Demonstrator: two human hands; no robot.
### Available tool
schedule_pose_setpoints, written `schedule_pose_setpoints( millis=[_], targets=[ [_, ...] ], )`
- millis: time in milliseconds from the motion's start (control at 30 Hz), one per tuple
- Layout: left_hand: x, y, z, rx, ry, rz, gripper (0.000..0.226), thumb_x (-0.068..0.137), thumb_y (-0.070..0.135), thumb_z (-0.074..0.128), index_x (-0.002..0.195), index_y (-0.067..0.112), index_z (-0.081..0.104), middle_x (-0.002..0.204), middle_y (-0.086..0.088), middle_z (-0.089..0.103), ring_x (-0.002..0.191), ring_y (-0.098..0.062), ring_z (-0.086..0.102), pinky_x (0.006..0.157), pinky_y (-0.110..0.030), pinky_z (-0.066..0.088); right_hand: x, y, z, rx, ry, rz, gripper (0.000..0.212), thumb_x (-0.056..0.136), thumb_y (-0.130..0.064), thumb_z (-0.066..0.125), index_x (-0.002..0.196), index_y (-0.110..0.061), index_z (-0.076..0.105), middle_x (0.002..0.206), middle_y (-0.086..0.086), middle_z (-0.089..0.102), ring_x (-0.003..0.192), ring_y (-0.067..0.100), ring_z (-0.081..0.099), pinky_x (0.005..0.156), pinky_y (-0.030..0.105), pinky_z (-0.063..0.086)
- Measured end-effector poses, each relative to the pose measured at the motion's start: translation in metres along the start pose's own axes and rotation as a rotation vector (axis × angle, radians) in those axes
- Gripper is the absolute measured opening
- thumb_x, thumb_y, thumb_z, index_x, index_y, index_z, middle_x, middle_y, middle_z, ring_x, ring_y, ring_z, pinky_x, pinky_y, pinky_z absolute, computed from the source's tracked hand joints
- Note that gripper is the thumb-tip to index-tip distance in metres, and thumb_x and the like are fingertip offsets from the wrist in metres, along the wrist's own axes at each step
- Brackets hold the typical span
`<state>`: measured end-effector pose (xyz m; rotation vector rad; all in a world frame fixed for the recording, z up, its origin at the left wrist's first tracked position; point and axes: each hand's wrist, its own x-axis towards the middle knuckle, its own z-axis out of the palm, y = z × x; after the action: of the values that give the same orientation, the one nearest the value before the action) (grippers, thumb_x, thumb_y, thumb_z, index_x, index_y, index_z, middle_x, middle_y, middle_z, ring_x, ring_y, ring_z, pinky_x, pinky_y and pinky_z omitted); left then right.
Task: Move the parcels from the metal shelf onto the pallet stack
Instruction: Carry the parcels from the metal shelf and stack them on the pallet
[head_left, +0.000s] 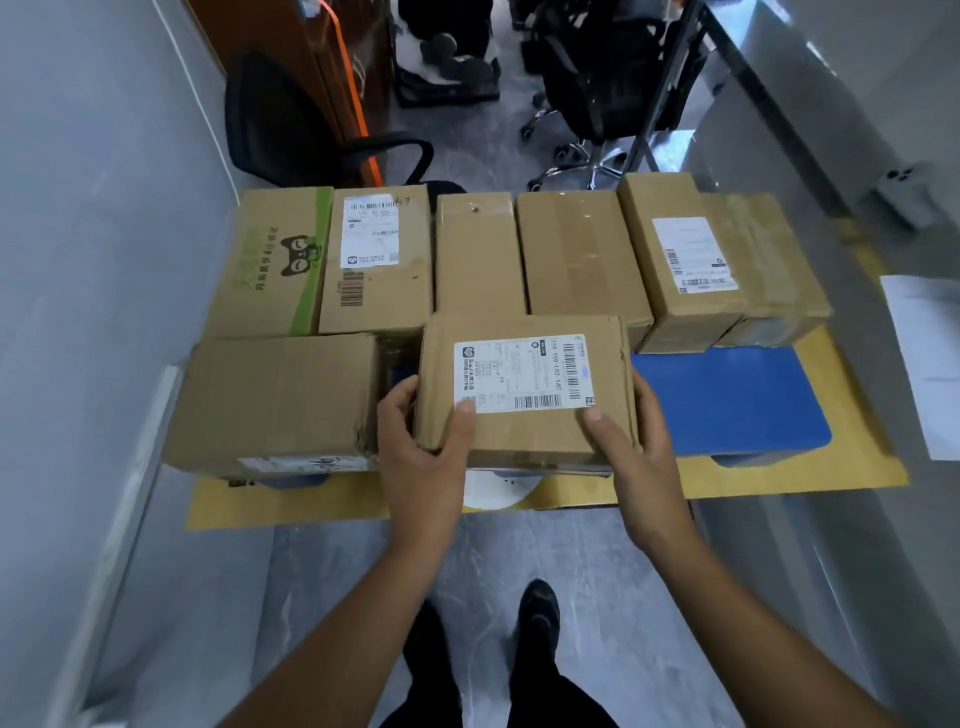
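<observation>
Both hands, left hand (423, 436) and right hand (631, 434), clamp the short ends of a brown cardboard parcel with white shipping label (524, 387), long axis left-right, over the front row, bare blue pallet top (737, 397) just right.
</observation>
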<state>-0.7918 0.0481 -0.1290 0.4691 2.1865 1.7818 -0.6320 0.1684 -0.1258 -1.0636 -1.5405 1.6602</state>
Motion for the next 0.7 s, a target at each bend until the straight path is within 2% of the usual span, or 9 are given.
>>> schedule_pose_setpoints(
  millis=[100,200,233,300,367,467,533,633,700],
  targets=[
    [-0.001,-0.015,0.000,0.087,0.013,-0.042,0.056,0.092,0.039,0.077,0.139,0.024,0.051,0.130,0.014,0.057,0.116,0.011,0.053,0.092,-0.006,0.044,0.005,0.016,0.003,-0.018,-0.027,0.026,0.073,0.086,-0.056,0.073,0.153,-0.045,0.045,0.144,-0.019,0.061,0.132,0.002,0.059,0.099,0.024,0.054],
    [0.002,-0.021,-0.001,0.181,-0.042,-0.035,0.063,0.094,0.038,0.074,0.146,0.020,0.045,0.140,0.009,0.051,0.116,0.007,0.051,0.094,-0.003,0.039,0.013,0.032,0.007,-0.028,-0.019,0.056,0.073,0.087,-0.055,0.073,0.153,-0.042,0.045,0.141,-0.021,0.062,0.128,0.000,0.060,0.096,0.020,0.055],
    [0.003,-0.020,-0.003,0.211,-0.072,-0.006,0.065,0.094,0.036,0.073,0.149,0.018,0.043,0.144,0.008,0.048,0.122,0.004,0.048,0.098,-0.005,0.038,0.015,0.035,0.009,-0.030,-0.008,0.069,0.073,0.085,-0.057,0.072,0.152,-0.043,0.046,0.139,-0.022,0.063,0.126,-0.001,0.061,0.095,0.020,0.056],
    [0.004,-0.014,-0.007,0.268,-0.111,0.115,0.064,0.095,0.031,0.070,0.149,0.011,0.043,0.149,0.000,0.045,0.135,-0.008,0.044,0.109,-0.019,0.039,0.018,0.040,0.014,-0.030,0.016,0.088,0.075,0.082,-0.063,0.071,0.151,-0.045,0.047,0.136,-0.024,0.064,0.123,-0.003,0.062,0.094,0.022,0.054],
    [0.010,-0.008,-0.018,0.324,-0.088,0.266,0.063,0.094,0.034,0.065,0.147,0.005,0.046,0.149,-0.009,0.048,0.140,-0.022,0.044,0.116,-0.031,0.037,0.019,0.042,0.018,-0.021,0.036,0.090,0.076,0.081,-0.065,0.070,0.151,-0.045,0.047,0.139,-0.022,0.063,0.126,-0.001,0.061,0.097,0.022,0.051],
    [0.036,-0.003,-0.046,0.444,0.000,0.424,0.060,0.095,0.039,0.061,0.140,0.001,0.053,0.141,-0.015,0.054,0.134,-0.037,0.049,0.112,-0.052,0.041,0.020,0.042,0.021,-0.034,0.022,0.087,0.075,0.084,-0.066,0.069,0.152,-0.044,0.046,0.143,-0.019,0.062,0.130,0.002,0.060,0.104,0.029,0.048],
    [0.057,-0.003,-0.065,0.544,-0.005,0.403,0.064,0.094,0.047,0.059,0.138,0.001,0.056,0.139,-0.015,0.056,0.132,-0.038,0.050,0.110,-0.058,0.040,0.020,0.042,0.023,-0.051,0.002,0.085,0.074,0.086,-0.066,0.067,0.153,-0.044,0.046,0.143,-0.020,0.062,0.130,0.001,0.060,0.105,0.029,0.048],
    [0.076,-0.002,-0.081,0.634,-0.099,0.228,0.078,0.088,0.067,0.049,0.145,0.012,0.051,0.146,-0.007,0.051,0.136,-0.028,0.045,0.117,-0.052,0.034,0.020,0.039,0.029,-0.070,-0.013,0.082,0.072,0.087,-0.067,0.066,0.152,-0.044,0.047,0.142,-0.020,0.063,0.130,0.001,0.060,0.105,0.029,0.047],
    [0.078,-0.004,-0.083,0.662,-0.130,0.180,0.083,0.086,0.072,0.045,0.148,0.017,0.048,0.149,-0.004,0.048,0.140,-0.026,0.042,0.120,-0.049,0.032,0.021,0.037,0.034,-0.099,-0.034,0.083,0.070,0.087,-0.069,0.065,0.152,-0.046,0.048,0.142,-0.022,0.062,0.129,-0.001,0.059,0.103,0.028,0.047]
  ],
)
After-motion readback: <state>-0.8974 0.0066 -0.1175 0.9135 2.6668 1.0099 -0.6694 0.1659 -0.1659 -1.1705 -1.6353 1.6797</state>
